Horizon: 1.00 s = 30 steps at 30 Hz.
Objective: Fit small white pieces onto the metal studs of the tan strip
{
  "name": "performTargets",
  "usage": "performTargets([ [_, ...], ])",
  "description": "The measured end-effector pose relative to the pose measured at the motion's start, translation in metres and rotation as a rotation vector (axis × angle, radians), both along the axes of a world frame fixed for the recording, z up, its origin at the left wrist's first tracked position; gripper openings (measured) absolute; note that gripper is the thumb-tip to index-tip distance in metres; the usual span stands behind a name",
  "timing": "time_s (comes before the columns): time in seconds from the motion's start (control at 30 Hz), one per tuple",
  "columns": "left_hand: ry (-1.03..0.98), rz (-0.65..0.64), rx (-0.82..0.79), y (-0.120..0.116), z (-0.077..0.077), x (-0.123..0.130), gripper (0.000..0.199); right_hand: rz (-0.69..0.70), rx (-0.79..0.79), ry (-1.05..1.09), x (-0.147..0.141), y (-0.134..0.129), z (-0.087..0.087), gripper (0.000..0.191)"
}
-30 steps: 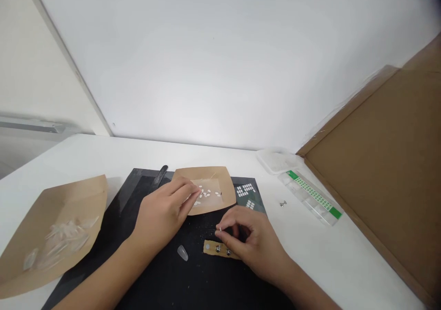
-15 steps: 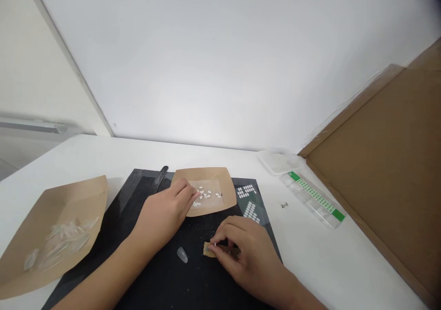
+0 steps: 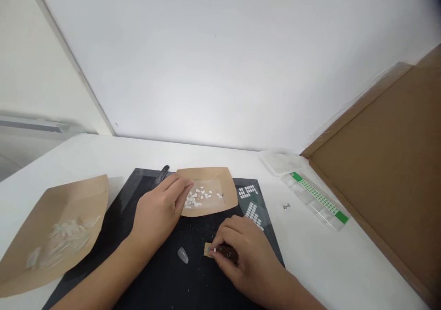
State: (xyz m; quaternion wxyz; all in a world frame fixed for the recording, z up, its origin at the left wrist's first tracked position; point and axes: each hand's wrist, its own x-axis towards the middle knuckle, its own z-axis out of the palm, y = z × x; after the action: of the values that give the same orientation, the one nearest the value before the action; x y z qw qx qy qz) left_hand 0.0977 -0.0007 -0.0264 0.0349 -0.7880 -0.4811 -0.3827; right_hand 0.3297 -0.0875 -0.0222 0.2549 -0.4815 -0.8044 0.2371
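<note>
1. On the flat black rectangular mat (image 3: 200,287), right of its middle, sits a narrow tan strip (image 3: 207,250); only its left end shows clearly, and its long axis seems to run rightward beneath the right hand (image 3: 250,248)
2. Over that part of the mat, the right fingers are closed on a tiny white piece (image 3: 215,250), directly at the strip and nearer to it than the left hand (image 3: 155,213); whether piece and strip touch, I cannot tell
3. By the mat's far edge, the left fingers are pinched together over the left side of a shallow brown paper tray (image 3: 230,186), beside small white oval pieces (image 3: 209,196); I cannot tell whether they grip one
4. Near the mat's middle, left of the strip, a clear nail-shaped plastic tip (image 3: 183,255) lies aslant, apart from both hands
</note>
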Motion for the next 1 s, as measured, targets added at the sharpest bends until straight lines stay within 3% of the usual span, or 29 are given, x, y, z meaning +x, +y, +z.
performTargets([
  [0.17, 0.047, -0.021, 0.093, -0.001, 0.001, 0.002, 0.021, -0.105, 0.008, 0.036, -0.004, -0.001, -0.002, 0.018],
  [0.33, 0.119, -0.08, 0.175, -0.003, -0.002, 0.006, 0.019, -0.113, -0.03, 0.059, -0.007, -0.003, 0.001, 0.019],
  [0.47, 0.038, -0.141, 0.229, -0.004, -0.005, 0.007, 0.047, -0.124, -0.047, 0.076, -0.011, -0.005, 0.0, 0.018],
  [0.6, -0.032, -0.19, 0.139, -0.01, -0.001, 0.008, 0.068, -0.107, -0.033, 0.055, -0.015, -0.008, -0.004, 0.019],
  [0.73, -0.153, -0.212, 0.044, -0.017, 0.004, 0.011, 0.075, -0.118, 0.055, 0.019, -0.017, -0.008, -0.005, 0.02],
  [1.0, -0.323, -0.344, 0.197, -0.01, -0.006, 0.011, 0.072, -0.062, 0.185, -0.049, -0.019, -0.006, -0.012, 0.018],
])
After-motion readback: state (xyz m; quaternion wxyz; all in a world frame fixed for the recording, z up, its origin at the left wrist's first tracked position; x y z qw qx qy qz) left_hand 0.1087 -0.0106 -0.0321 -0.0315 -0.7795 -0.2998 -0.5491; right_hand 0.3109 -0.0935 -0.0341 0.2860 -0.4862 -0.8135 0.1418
